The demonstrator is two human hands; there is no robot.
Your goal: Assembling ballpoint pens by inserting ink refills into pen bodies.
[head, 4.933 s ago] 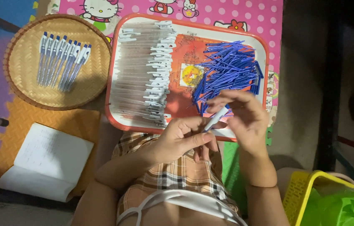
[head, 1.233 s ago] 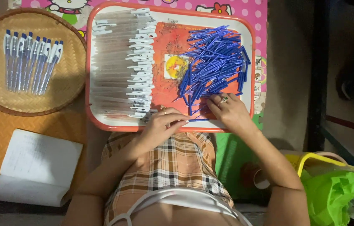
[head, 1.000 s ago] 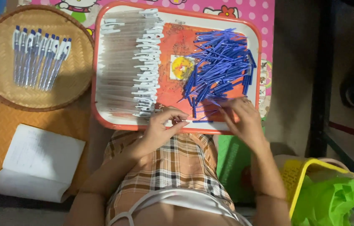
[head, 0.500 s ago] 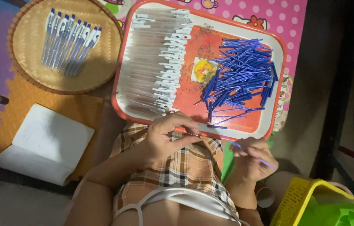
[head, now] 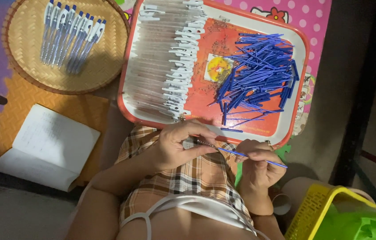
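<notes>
My left hand (head: 180, 143) pinches a small metal spring at the tip of a thin blue pen refill (head: 248, 155). My right hand (head: 257, 161) grips that refill by its middle and back end. Both hands hover over my lap, just below the near rim of a red tray (head: 285, 133). On the tray, a row of clear pen barrels with white clips (head: 163, 58) fills the left side. A loose pile of blue refills (head: 259, 73) covers the right side.
A round woven basket (head: 103, 66) at upper left holds several assembled blue-and-white pens (head: 70, 35). An open notebook (head: 48, 146) lies on the orange foam mat at left. A yellow plastic basket (head: 316, 209) with green material stands at lower right.
My hands left the tray and drew back over my lap. The right hand now carries a blue refill, and the left hand has met its tip with a spring.
</notes>
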